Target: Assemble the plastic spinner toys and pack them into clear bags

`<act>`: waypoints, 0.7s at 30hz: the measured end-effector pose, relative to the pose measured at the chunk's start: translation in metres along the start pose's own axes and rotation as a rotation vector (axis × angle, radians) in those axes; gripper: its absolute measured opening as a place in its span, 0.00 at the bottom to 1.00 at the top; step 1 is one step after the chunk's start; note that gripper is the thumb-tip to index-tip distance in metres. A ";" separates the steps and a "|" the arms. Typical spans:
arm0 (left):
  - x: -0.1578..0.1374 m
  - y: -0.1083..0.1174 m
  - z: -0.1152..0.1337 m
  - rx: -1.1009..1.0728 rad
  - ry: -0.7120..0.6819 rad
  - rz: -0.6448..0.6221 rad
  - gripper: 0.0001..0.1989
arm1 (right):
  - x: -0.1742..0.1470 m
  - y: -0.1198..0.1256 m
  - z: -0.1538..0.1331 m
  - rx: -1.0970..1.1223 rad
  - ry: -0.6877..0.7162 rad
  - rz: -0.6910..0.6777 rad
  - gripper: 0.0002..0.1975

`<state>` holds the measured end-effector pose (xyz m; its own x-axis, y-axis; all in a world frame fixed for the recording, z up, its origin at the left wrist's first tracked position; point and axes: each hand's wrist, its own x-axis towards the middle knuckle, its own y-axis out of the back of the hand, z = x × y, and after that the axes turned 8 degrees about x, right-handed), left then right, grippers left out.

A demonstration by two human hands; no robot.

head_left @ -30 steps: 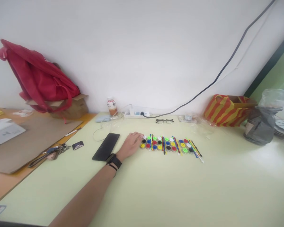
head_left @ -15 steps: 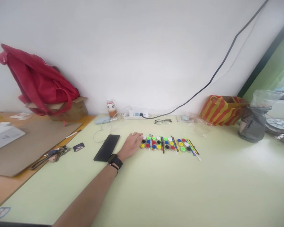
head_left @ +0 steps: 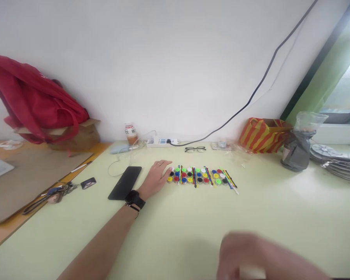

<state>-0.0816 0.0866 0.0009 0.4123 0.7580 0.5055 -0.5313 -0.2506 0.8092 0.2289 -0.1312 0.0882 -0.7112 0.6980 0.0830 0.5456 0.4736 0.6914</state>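
Note:
My left hand (head_left: 155, 179) lies flat on the pale green table (head_left: 177, 225), its fingertips touching the left end of a row of coloured bottle caps (head_left: 196, 176). Thin coloured sticks (head_left: 229, 179) lie across and beside the caps. A black watch sits on my left wrist. My right hand (head_left: 251, 254) shows blurred at the bottom edge, low and near the camera; something pale seems to be under its fingers, but I cannot tell what.
A black phone (head_left: 125, 187) lies left of my left hand. Keys (head_left: 51, 193) and a small card (head_left: 88, 182) are farther left. Glasses (head_left: 195, 149), a power strip (head_left: 161, 142), a bottle (head_left: 130, 133), a striped bag (head_left: 264, 135) and a red bag (head_left: 37, 103) line the wall.
My right hand has come into view at the bottom. The camera has turned a little to the right. My left hand stays at the left end of the caps.

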 end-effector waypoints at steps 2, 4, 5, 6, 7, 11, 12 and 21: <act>0.001 0.004 0.002 0.016 -0.025 0.006 0.17 | 0.006 0.037 0.042 0.004 -0.094 0.224 0.12; 0.002 0.008 0.003 0.027 -0.032 0.016 0.16 | 0.015 0.069 0.096 -0.056 -0.201 0.437 0.11; 0.002 0.010 0.004 0.029 -0.036 0.020 0.16 | 0.019 0.080 0.123 -0.109 -0.270 0.549 0.11; 0.002 0.012 0.005 0.028 -0.039 0.021 0.16 | 0.023 0.087 0.150 -0.174 -0.352 0.645 0.11; 0.002 0.014 0.007 0.026 -0.041 0.018 0.16 | 0.024 0.090 0.173 -0.231 -0.421 0.684 0.10; 0.000 0.019 0.019 0.002 -0.025 -0.044 0.16 | 0.021 0.079 0.225 -0.207 -0.509 0.547 0.10; 0.000 0.020 0.023 -0.001 -0.032 -0.061 0.16 | 0.020 0.076 0.229 -0.205 -0.512 0.517 0.11; -0.007 0.016 0.055 -0.023 -0.124 -0.201 0.13 | 0.023 0.071 0.225 -0.294 -0.562 0.488 0.09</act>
<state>-0.0525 0.0444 0.0268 0.5984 0.7112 0.3691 -0.4459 -0.0871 0.8908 0.3509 0.0393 -0.0226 -0.0499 0.9932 0.1048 0.5422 -0.0612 0.8380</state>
